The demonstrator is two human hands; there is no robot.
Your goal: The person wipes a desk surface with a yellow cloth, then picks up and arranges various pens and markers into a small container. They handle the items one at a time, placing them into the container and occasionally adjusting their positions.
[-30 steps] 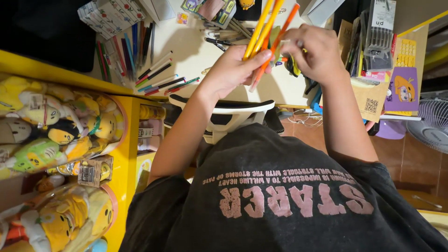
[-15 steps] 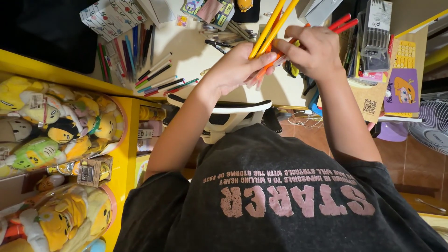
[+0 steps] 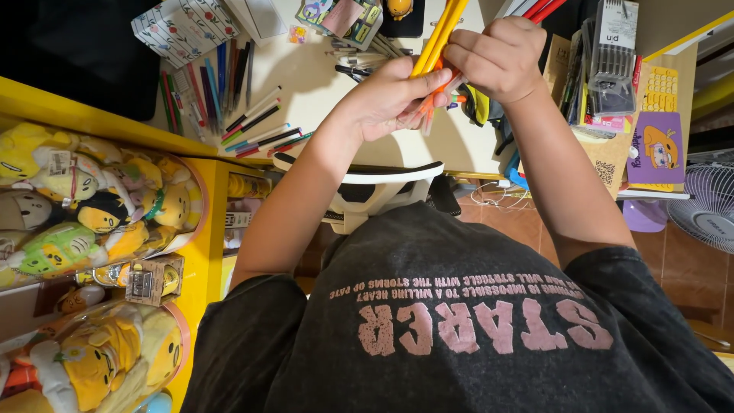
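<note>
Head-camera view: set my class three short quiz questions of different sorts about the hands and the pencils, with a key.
1. True or false: the left hand grips a bundle of yellow and orange pencils.
2. Which colour are the pencils held by the right hand? A) red B) green C) black
3. Fill in: loose pencils lie in a row on the pale desk, to the ______ of both hands in the picture.

Key: 1 true; 2 A; 3 left
</note>
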